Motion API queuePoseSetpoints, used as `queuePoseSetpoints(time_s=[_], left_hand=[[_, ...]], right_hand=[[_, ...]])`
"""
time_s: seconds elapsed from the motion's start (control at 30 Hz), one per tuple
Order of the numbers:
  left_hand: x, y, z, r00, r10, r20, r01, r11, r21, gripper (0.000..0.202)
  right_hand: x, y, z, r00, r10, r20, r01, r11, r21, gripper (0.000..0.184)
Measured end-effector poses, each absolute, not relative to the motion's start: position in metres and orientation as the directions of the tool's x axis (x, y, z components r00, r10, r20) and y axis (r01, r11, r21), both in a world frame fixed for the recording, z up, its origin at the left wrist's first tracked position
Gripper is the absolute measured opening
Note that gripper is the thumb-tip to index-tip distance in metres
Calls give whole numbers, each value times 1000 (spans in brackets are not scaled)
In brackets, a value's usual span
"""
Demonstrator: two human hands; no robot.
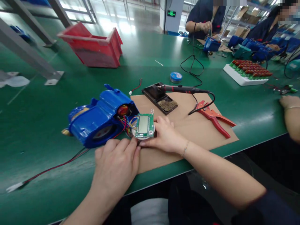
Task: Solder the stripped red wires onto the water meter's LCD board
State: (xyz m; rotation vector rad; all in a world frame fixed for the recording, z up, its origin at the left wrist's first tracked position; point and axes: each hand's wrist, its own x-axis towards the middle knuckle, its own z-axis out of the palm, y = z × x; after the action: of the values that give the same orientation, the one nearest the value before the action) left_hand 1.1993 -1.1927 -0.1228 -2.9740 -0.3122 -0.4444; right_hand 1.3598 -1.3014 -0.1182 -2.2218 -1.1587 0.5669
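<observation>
A blue plastic meter housing (pixel 99 117) lies on its side on the green table (pixel 47 150), with coloured wires running out of its opening. A small green circuit board with a grey LCD (pixel 143 125) sits at that opening on a round white base. My left hand (pixel 116 164) rests below the board, its fingertips pressed against the base's lower edge. My right hand (pixel 165 135) grips the board's right edge with curled fingers. Both hands hold the board together.
A soldering iron (pixel 185 89) rests on its black stand (pixel 159 97) on a brown cardboard sheet (pixel 199 128), beside red pliers (pixel 214 117). A red bin (pixel 92 47), solder spool (pixel 175 77) and white tray of parts (pixel 246 72) stand farther back. Other people work at right and behind.
</observation>
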Motion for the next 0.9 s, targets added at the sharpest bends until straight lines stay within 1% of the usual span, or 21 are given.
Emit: queuePoseSetpoints(time_s=[0.07, 0.17, 0.27, 0.43, 0.53, 0.63, 0.7, 0.83, 0.9], left_hand=[[1201, -1195, -124, 936, 222, 272, 243, -969, -49, 23], [1203, -1197, -125, 938, 265, 223, 270, -963, 11, 22], [1207, -1197, -123, 939, 297, 171, 289, -955, 71, 23], [1211, -1197, -119, 939, 331, 92, 311, -933, 183, 19], [1213, -1200, -118, 932, 355, 69, 329, -912, 244, 21], [1216, -1203, -117, 930, 362, 61, 330, -896, 297, 21], [1219, -1204, -116, 929, 367, 55, 329, -884, 331, 22], [1223, -1201, -114, 916, 398, 54, 349, -855, 384, 26], [1223, -1200, -114, 908, 413, 69, 354, -845, 401, 25]], right_hand=[[1361, -1299, -117, 549, 824, -139, 585, -498, -640, 45], [1364, -1299, -117, 539, 831, -137, 591, -490, -641, 46], [1370, -1301, -119, 460, 882, -106, 615, -402, -678, 49], [1377, -1307, -124, 343, 939, -21, 634, -249, -732, 41], [1380, -1311, -126, 308, 951, 25, 635, -185, -750, 27], [1383, -1316, -128, 298, 954, 28, 628, -174, -758, 12], [1385, -1318, -129, 300, 953, 28, 619, -173, -766, 8], [1386, -1323, -132, 345, 938, 35, 576, -182, -797, 11], [1386, -1325, -134, 369, 929, 40, 555, -185, -811, 15]])
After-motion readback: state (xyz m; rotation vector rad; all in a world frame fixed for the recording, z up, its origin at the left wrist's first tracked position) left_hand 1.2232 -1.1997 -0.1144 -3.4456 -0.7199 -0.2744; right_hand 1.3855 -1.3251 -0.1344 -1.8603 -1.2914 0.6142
